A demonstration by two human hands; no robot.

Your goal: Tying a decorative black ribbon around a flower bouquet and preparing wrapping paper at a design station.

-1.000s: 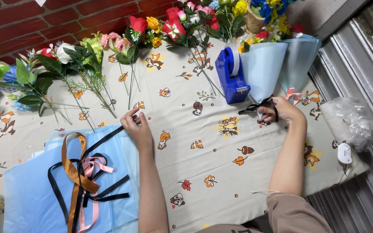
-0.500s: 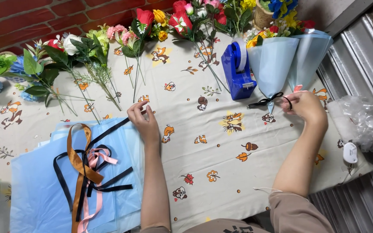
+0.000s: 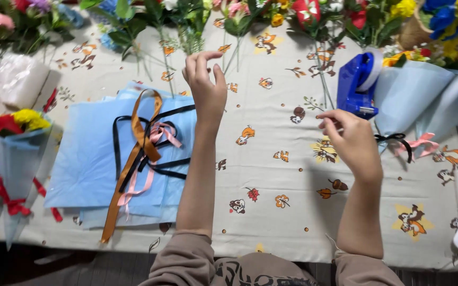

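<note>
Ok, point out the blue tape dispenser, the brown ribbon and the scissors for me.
Blue tape dispenser (image 3: pixel 357 85), head view, on its blue plastic body.
Brown ribbon (image 3: pixel 142 139), head view, where its loop crosses above the blue wrapping paper.
Scissors (image 3: pixel 397 140), head view, on the black handle loop beside the pink ribbon.

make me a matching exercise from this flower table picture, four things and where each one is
Things:
1. blue plastic tape dispenser
2. tangle of orange, black and pink ribbons
3. white foam block
4. light blue paper cone tied with a red ribbon

Places:
A. far left, beside the flower stems
B. just beyond the right hand
C. left edge near the person
D. lying on the light blue paper sheets, left of the left hand

Pairs: 1-B, 2-D, 3-A, 4-C
</note>
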